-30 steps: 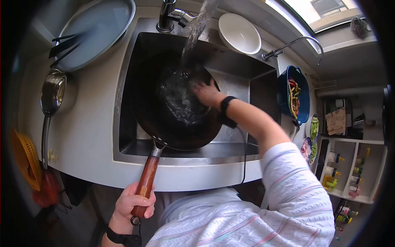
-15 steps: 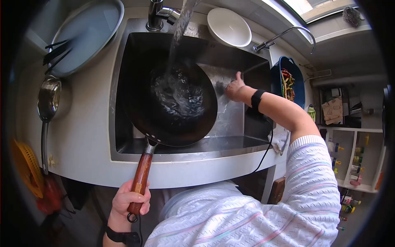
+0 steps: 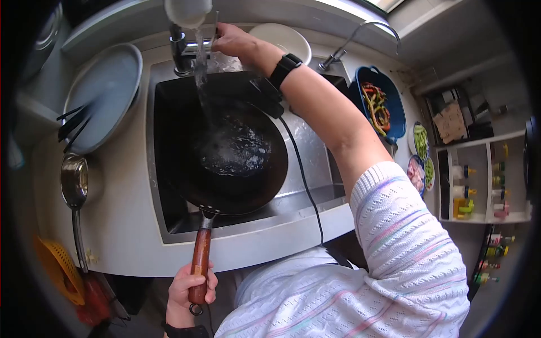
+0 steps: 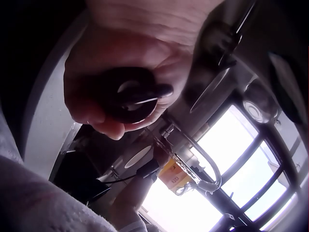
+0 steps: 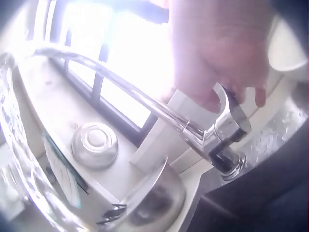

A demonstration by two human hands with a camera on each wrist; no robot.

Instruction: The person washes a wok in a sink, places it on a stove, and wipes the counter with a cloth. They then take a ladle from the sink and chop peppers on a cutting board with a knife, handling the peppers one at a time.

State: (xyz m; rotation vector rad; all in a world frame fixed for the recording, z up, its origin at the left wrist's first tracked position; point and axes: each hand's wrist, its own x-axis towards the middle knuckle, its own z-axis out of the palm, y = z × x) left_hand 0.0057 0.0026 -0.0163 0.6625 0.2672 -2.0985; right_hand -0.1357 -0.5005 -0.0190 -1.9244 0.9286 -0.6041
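The wok (image 3: 248,196), holding water (image 3: 242,152), sits in the sink (image 3: 313,169) at mid-frame; likely heavy and slick, best held by the wooden handle (image 3: 202,250), which the left hand (image 3: 183,284) grips; cannot tell whether the right hand (image 3: 234,42), upper centre, grips the tap lever (image 5: 231,116)

White textured knit top (image 3: 315,298), pink/lilac/mint stripes; short right sleeve (image 3: 408,236), ribbed cuff (image 3: 372,181). Black strap (image 3: 285,69) with dark box (image 3: 265,96) behind right fingers (image 3: 226,29), black cable (image 3: 306,183) from box. Black wristband (image 3: 186,331) behind left fingers (image 3: 211,280).
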